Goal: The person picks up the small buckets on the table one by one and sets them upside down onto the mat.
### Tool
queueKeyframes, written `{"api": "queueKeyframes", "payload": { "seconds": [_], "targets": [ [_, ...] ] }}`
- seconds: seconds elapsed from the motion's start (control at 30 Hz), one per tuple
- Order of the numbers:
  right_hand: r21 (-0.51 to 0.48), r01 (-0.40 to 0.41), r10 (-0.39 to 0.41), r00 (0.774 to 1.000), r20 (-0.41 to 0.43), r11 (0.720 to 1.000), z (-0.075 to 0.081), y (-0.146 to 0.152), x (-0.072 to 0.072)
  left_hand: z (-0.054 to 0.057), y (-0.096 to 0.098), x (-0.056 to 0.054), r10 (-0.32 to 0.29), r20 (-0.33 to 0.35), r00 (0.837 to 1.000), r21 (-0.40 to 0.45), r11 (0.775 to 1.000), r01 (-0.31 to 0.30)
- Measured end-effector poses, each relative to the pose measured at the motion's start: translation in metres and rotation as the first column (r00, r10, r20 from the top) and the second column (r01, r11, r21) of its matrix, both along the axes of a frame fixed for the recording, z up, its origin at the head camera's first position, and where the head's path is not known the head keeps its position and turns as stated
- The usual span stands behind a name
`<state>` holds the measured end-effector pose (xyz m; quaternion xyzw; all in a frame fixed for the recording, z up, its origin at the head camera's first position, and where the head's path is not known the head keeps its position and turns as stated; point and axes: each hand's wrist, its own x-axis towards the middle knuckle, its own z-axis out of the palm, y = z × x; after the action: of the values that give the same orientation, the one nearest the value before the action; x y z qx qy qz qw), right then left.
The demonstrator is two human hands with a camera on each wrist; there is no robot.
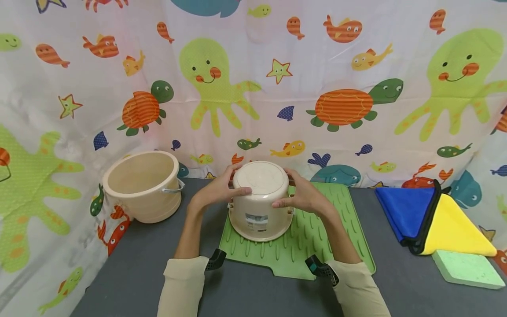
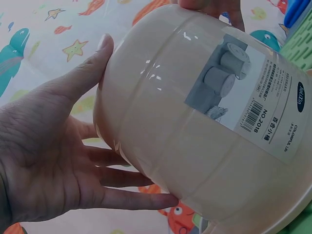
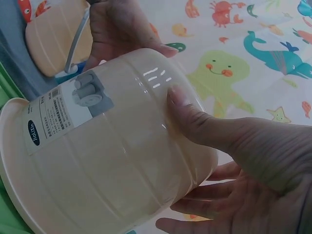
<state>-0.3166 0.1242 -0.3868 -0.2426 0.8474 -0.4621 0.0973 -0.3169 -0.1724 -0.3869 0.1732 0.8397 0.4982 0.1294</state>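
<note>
A small cream plastic bucket (image 1: 261, 207) stands upside down, its rim on a ribbed green draining mat (image 1: 325, 229). Its flat base faces up, and a printed label (image 2: 253, 97) shows on its wall in the left wrist view. My left hand (image 1: 222, 189) holds the bucket's left side close to the base, thumb in front and fingers spread around the back. From the other side my right hand (image 1: 305, 193) holds it the same way, with the thumb (image 3: 190, 112) pressed to the wall in the right wrist view.
A larger cream bucket (image 1: 148, 198) with a grey handle stands upright at the left. On the right lie folded blue and yellow cloths (image 1: 451, 224) and a pale green sponge (image 1: 467, 268). A sea-animal curtain (image 1: 261, 101) hangs behind the dark grey tabletop (image 1: 130, 277).
</note>
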Motion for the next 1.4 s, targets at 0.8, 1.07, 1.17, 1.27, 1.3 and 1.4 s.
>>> {"api": "queueKeyframes", "payload": {
  "seconds": [0.8, 1.07, 1.17, 1.27, 1.3, 1.4],
  "targets": [
    [0.004, -0.003, 0.003, 1.0, 0.011, 1.0, 0.0, -0.006, 0.0, 0.013, -0.025, 0.007, 0.18, -0.16, 0.971, -0.135, 0.97, -0.202],
    [-0.011, -0.006, 0.006, 1.0, 0.013, 1.0, -0.001, -0.002, 0.001, 0.037, -0.041, 0.027, 0.328, -0.28, 0.902, -0.185, 0.904, -0.386],
    [-0.006, -0.001, 0.001, 1.0, 0.012, 1.0, -0.001, -0.001, 0.002, 0.048, -0.05, 0.039, 0.391, -0.287, 0.875, -0.199, 0.869, -0.453],
    [-0.006, 0.001, -0.001, 1.0, 0.011, 1.0, 0.0, 0.0, 0.002, 0.058, -0.062, 0.052, 0.442, -0.283, 0.851, -0.225, 0.833, -0.506],
    [-0.01, 0.003, -0.003, 1.0, 0.013, 1.0, 0.0, 0.0, 0.002, 0.061, -0.067, 0.055, 0.461, -0.288, 0.84, -0.224, 0.82, -0.527],
    [-0.013, -0.004, 0.004, 1.0, 0.005, 1.0, 0.0, 0.0, 0.002, 0.067, -0.08, 0.066, 0.53, -0.268, 0.805, -0.221, 0.779, -0.587]
  ]
}}
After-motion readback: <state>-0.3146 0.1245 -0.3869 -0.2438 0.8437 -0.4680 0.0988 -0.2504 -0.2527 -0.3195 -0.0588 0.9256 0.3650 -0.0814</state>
